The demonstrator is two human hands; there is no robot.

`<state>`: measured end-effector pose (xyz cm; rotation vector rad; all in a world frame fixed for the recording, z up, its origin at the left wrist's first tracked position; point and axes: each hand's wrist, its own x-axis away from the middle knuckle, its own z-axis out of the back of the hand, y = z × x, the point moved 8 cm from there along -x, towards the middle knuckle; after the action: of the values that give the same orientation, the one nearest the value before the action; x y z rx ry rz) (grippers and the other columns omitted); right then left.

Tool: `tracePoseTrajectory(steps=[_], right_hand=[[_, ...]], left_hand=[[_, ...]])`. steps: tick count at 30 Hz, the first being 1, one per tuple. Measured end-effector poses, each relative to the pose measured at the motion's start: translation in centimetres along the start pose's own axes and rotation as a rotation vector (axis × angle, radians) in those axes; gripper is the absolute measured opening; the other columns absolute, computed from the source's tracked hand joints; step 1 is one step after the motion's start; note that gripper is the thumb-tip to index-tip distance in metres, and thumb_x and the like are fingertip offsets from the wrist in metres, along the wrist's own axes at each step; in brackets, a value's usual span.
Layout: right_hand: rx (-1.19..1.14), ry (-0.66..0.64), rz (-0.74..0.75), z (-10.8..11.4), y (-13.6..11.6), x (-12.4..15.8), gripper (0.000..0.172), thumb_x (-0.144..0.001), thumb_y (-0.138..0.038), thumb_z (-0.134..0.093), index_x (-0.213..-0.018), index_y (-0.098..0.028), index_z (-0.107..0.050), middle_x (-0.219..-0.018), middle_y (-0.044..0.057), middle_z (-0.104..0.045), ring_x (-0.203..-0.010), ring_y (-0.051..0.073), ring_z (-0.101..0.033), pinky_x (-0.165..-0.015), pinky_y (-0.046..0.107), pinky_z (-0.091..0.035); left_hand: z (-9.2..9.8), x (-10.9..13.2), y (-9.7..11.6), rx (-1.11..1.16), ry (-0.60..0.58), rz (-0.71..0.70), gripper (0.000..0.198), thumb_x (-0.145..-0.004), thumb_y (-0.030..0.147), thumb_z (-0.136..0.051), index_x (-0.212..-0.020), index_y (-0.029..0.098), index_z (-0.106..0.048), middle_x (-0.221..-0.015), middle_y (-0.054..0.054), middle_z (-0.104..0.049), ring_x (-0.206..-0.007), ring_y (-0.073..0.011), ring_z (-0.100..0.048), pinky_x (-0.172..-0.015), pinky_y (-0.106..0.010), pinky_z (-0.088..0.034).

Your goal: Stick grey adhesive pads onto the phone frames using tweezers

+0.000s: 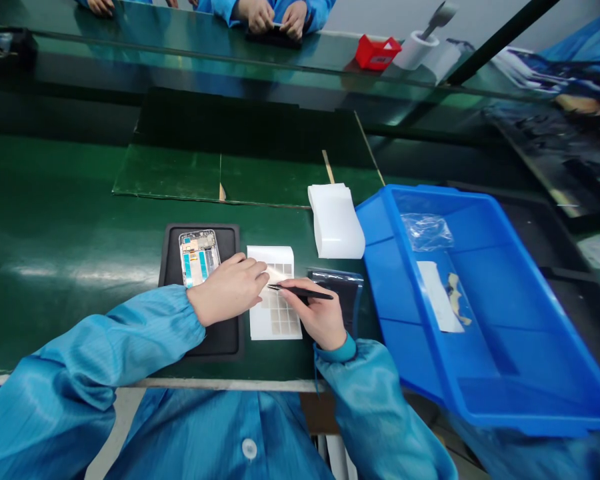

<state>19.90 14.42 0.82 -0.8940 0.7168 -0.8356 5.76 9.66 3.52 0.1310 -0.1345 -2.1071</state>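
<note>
My right hand (321,313) holds black tweezers (307,292), whose tips point left onto a white sheet (275,330) with rows of small greyish squares. My left hand (233,288) reaches over the sheet's left edge, fingers bent and close together near the tweezer tips; whether they pinch anything is too small to tell. Under my left wrist lies a black tray (173,243) with an opened phone body (196,255) in it, showing blue and white parts. Just right of the sheet is a dark, glossy film-covered piece (350,293), partly behind my right hand.
A blue bin (400,293) on the right holds clear plastic and a white strip. A white paper stack (336,223) lies beside it. Green boards (270,180) lie behind. Across the bench are a red box (377,53), a white roll (416,50) and other people's hands.
</note>
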Motion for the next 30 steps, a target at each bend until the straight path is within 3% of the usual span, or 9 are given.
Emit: tracePoseTrajectory(steps=[16, 22, 25, 30], right_hand=[[-0.092, 0.039, -0.073, 0.7, 0.5, 0.2, 0.009, -0.085, -0.032, -0.076, -0.09, -0.025, -0.076, -0.089, 0.004, -0.078, -0.082, 0.023, -0.073, -0.08, 0.038, -0.06], [-0.109, 0.085, -0.07, 1.8, -1.1, 0.5, 0.008, -0.084, -0.031, -0.077, -0.088, -0.024, -0.076, -0.088, 0.005, -0.078, -0.081, 0.023, -0.074, -0.076, 0.036, -0.062], [-0.132, 0.053, -0.039, 1.5, -2.3, 0.7, 0.008, -0.084, -0.029, -0.078, -0.089, -0.025, -0.076, -0.088, 0.005, -0.078, -0.082, 0.023, -0.074, -0.077, 0.037, -0.062], [-0.171, 0.036, -0.021, 0.7, -3.9, 0.7, 0.008, -0.083, -0.031, -0.078, -0.087, -0.024, -0.075, -0.087, 0.005, -0.078, -0.082, 0.024, -0.074, -0.077, 0.039, -0.063]], left_hand=[[0.0, -0.2, 0.1, -0.003, -0.014, 0.011, 0.023, -0.096, 0.024, -0.056, -0.114, 0.011, -0.061, -0.121, -0.015, -0.064, -0.107, -0.0275, -0.062, -0.094, -0.042, -0.043], [2.3, 0.7, -0.8, 0.244, 0.077, 0.0, 0.033, -0.095, 0.011, -0.05, -0.126, 0.017, -0.058, -0.127, -0.009, -0.065, -0.114, -0.0215, -0.063, -0.1, -0.037, -0.046], [3.4, 1.2, -1.6, 0.422, 0.087, 0.05, 0.029, -0.094, 0.015, -0.053, -0.122, 0.018, -0.061, -0.123, -0.007, -0.067, -0.113, -0.0207, -0.064, -0.099, -0.035, -0.049], [3.2, 1.2, -1.4, 0.528, 0.005, 0.061, 0.01, -0.092, 0.02, -0.06, -0.097, 0.019, -0.069, -0.106, -0.004, -0.071, -0.099, -0.0189, -0.067, -0.09, -0.032, -0.051]])
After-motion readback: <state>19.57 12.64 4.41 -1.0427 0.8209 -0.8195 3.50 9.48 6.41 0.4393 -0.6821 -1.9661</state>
